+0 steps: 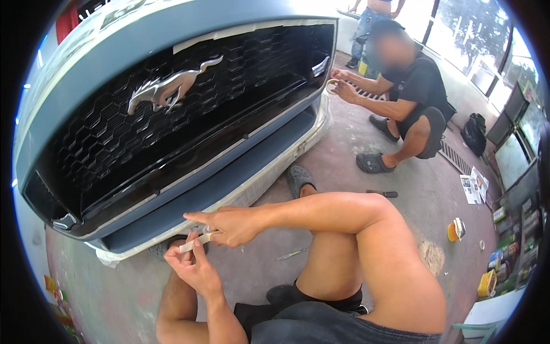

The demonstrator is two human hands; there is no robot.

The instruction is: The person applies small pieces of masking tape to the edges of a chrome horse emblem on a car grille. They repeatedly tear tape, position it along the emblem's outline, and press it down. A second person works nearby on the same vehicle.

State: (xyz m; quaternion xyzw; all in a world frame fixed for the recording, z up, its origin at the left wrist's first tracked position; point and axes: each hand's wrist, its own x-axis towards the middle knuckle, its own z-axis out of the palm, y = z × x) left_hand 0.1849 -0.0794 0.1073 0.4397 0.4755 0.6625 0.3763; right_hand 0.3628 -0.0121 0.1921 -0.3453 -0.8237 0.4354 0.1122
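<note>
Just in front of the car's lower bumper (195, 212), my two hands are close together with masking tape between them. My right hand (234, 226) is closed on a small masking tape roll (208, 229), its index finger stretched out toward the bumper. A short pale strip of tape (188, 246) runs from the roll. My left hand (200, 275) pinches the strip's loose end between thumb and fingers. Above them is the black honeycomb grille (240, 69) with a silver horse emblem (166, 89). Pale masking material (258, 186) lines the bumper's lower edge.
At the grille's right end a co-worker (421, 86) squats, holding another tape roll (332, 86). On the floor lie a thin knife-like tool (291, 254), a dark-handled scraper (382, 194), an orange-and-white container (456, 230) and printed paper (473, 188). Another person (372, 26) stands behind.
</note>
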